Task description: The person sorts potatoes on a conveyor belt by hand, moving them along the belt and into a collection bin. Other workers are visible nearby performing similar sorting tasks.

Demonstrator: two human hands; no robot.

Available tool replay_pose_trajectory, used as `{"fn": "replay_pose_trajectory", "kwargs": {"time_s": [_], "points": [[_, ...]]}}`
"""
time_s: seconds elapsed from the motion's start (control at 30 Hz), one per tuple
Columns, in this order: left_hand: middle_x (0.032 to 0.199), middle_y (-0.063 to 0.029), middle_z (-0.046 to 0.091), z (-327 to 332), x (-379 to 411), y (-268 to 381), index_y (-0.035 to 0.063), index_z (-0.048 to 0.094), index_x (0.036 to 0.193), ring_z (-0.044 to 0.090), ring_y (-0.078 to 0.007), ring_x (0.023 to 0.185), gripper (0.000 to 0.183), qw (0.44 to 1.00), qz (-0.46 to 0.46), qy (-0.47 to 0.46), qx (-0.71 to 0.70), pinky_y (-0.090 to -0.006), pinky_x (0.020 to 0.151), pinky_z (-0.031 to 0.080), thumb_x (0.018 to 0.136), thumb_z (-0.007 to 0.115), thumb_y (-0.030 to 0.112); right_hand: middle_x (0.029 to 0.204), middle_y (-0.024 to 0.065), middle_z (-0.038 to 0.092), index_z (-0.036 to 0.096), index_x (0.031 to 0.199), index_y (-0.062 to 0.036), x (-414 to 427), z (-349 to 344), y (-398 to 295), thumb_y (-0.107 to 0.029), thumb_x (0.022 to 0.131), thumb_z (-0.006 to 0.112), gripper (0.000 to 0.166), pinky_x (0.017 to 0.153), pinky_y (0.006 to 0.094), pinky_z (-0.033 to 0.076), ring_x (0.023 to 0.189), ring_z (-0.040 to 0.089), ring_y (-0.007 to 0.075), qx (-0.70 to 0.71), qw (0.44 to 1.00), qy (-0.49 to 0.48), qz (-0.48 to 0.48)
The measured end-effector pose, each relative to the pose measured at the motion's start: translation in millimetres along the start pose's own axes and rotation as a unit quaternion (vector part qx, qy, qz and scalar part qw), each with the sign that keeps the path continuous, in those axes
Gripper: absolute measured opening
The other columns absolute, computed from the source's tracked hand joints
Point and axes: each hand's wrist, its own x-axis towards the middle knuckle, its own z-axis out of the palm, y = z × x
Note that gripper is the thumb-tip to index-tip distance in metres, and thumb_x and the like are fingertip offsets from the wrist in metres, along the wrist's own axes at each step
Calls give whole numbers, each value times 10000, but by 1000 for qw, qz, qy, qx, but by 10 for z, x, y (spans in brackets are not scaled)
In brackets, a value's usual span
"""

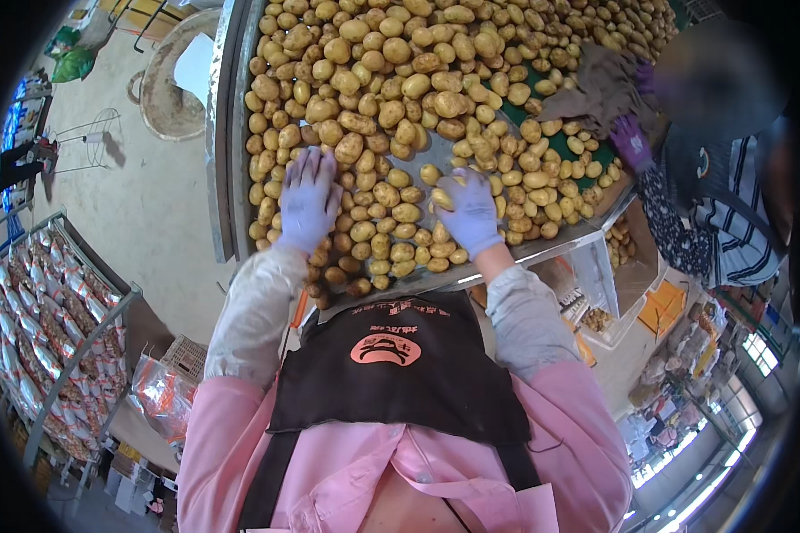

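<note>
Many small yellow potatoes (387,194) are spread over a metal sorting table (433,148) in front of me. My left hand (310,203), in a soiled lavender glove, rests palm down on the potatoes near the left side, fingers stretched out and holding nothing I can make out. Farther right, my right hand (468,208) wears a matching glove and curls around a potato (442,198) on the thumb side. Its palm is hidden, so I cannot tell whether it holds more. Bare grey metal shows between the two hands.
A raised metal rail (221,166) bounds the table's left side. At right, a co-worker's purple-gloved hand (632,143) is by a brown cloth (590,90) on the potatoes. A clear plastic box (613,326) sits below the front edge; a large round tub (157,100) stands left.
</note>
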Motion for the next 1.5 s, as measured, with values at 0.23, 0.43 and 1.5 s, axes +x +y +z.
{"fn": "replay_pose_trajectory", "kwargs": {"time_s": [0.23,0.43,1.5], "points": [[1500,-224,608,-101,-862,305,66,557,1589,578,-416,1393,585,955,-232,-6,-183,-514,1152,492,1015,668,61,1369,142,642,507,1509,-41,-648,-154,-334,-219,1037,752,561,1057,405,597,1188,695,280,757,563,78,322],[1559,-275,559,-203,-453,1731,-8,451,1631,523,-462,1472,751,939,211,-137,-234,-571,1269,364,1007,694,332,1340,166,652,513,1456,-17,-1074,78,-414,-336,1068,684,530,1061,427,564,1223,666,302,844,441,101,287],[1435,-202,659,-620,-1303,-35,90,678,1452,631,-424,1312,520,997,-59,-25,-51,-527,1112,503,932,684,79,1192,51,752,758,1263,-241,350,902,-1431,-310,1020,673,266,869,433,585,1187,706,257,-57,965,-32,-252]]}}
